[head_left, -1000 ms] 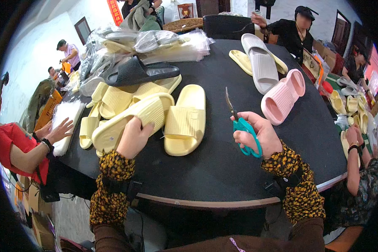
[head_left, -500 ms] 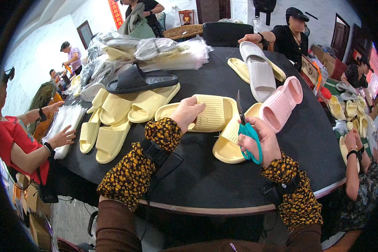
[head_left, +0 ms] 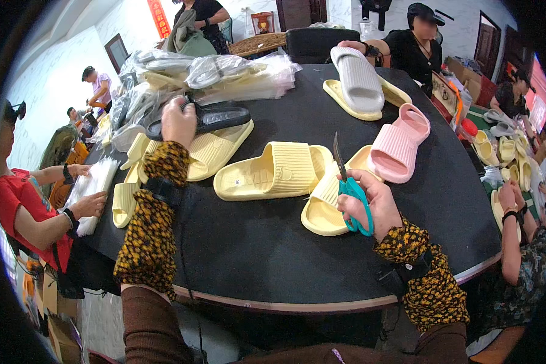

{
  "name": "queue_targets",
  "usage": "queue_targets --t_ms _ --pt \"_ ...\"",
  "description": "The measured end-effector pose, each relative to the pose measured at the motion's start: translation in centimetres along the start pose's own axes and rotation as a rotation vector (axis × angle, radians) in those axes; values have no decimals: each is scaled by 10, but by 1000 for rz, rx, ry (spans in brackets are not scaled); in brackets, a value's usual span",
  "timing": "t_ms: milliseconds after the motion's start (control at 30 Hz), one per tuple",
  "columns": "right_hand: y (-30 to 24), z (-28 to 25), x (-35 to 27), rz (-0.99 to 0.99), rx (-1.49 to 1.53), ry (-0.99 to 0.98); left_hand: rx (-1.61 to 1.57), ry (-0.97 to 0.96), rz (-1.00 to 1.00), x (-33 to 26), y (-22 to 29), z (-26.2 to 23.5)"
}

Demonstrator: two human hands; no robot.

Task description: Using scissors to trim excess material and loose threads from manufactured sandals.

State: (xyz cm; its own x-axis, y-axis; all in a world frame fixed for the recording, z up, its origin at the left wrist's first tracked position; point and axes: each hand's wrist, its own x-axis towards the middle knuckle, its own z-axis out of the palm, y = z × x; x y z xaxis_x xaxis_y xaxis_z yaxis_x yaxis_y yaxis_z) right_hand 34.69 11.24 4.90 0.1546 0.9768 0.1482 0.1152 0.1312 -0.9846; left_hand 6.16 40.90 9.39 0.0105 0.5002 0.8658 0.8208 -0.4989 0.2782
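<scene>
My left hand (head_left: 180, 121) is closed on the strap of a black slipper (head_left: 224, 116), which lies over a group of pale yellow slippers (head_left: 218, 151). The fingertips are partly hidden. In my right hand (head_left: 375, 203) is a pair of scissors (head_left: 357, 207) with teal handles, the blades pointing up and away from me. Beneath and beside the scissors lies a yellow slipper (head_left: 324, 212), partly covered. Just left of it another yellow slipper (head_left: 258, 179) lies on its sole, touched by neither hand. Pink slippers (head_left: 397, 148) rest beyond my right hand.
Bagged slippers (head_left: 206, 76) are heaped at the table's far left. Across the black table (head_left: 255, 255), a person's hand (head_left: 352, 45) touches a grey slipper (head_left: 358, 79) above yellow ones. At left, a person in red (head_left: 33, 206) handles clear plastic bags (head_left: 91, 191). More slippers (head_left: 506, 155) lie far right.
My left hand has let go of the middle yellow slipper and moved left and away onto the black slipper. The grey slipper across the table has shifted. My right hand still holds the scissors.
</scene>
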Motion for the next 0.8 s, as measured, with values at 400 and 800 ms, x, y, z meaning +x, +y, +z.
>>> queue_targets --t_ms 400,800 --pt "5 -3 2 -46 -59 -2 -424 -425 -874 26 -47 -25" --pt "0 -6 3 16 22 -22 -1102 -433 -917 -87 12 -108"
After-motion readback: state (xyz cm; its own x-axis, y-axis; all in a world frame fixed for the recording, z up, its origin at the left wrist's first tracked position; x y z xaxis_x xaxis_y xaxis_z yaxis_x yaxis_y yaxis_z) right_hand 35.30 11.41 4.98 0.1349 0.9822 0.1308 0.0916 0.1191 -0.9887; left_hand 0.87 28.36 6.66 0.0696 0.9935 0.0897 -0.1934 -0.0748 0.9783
